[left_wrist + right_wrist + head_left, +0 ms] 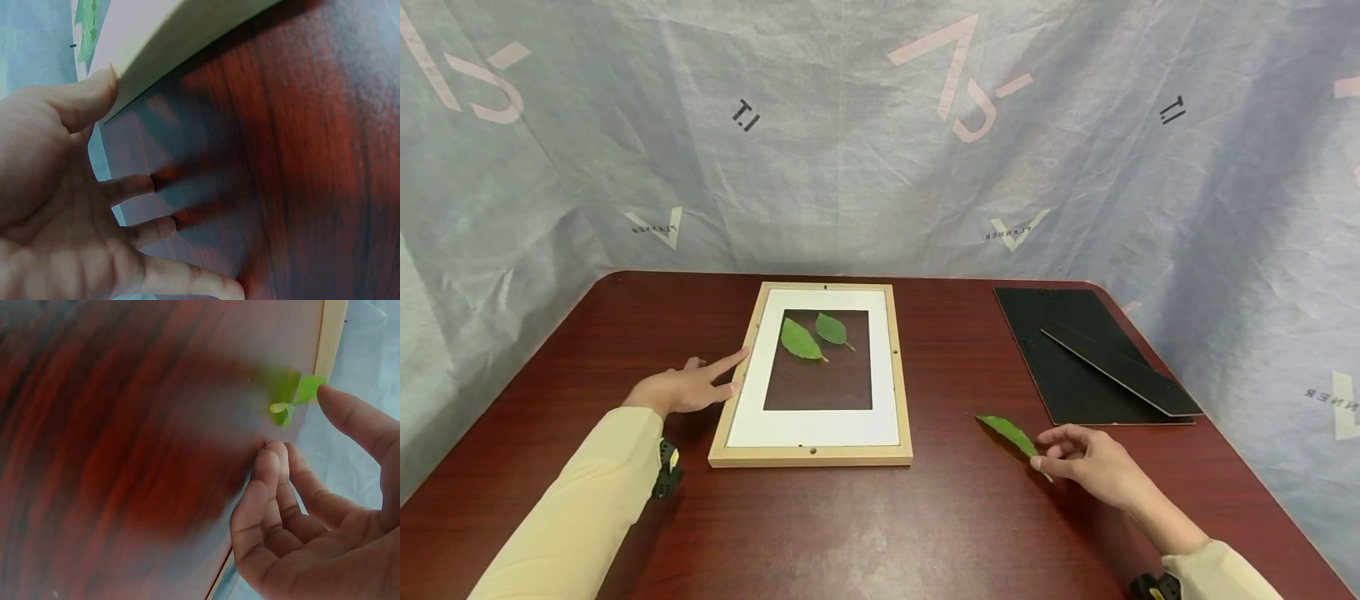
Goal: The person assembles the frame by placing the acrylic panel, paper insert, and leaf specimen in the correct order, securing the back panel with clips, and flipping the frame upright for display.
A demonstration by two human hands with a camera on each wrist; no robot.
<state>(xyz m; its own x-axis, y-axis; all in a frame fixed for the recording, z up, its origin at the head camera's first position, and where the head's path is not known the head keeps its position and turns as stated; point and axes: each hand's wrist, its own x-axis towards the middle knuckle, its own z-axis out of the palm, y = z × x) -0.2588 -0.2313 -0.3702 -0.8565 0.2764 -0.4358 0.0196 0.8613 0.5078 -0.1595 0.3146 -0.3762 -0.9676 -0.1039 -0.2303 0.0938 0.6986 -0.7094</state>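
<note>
A light wooden picture frame (pixel 811 456) with a white mat (pixel 835 429) lies flat on the table. Two green leaves (pixel 801 339) (pixel 831 328) lie in the mat's window, near its top. My left hand (pixel 681 390) rests against the frame's left side, fingers spread; in the left wrist view its thumb (pixel 94 100) touches the frame's edge. To the right, a third, narrower leaf (pixel 1009 433) is by my right hand (pixel 1093 467). The right thumb meets this leaf (pixel 307 390) near its stem, while the loosely bent fingers stay apart from the thumb.
A black backing board (pixel 1037 350) lies at the table's right side. Another dark narrow panel (pixel 1120 367) rests tilted on it. A grey printed cloth (pixel 842 167) hangs behind and beside the reddish-brown table (pixel 850 533).
</note>
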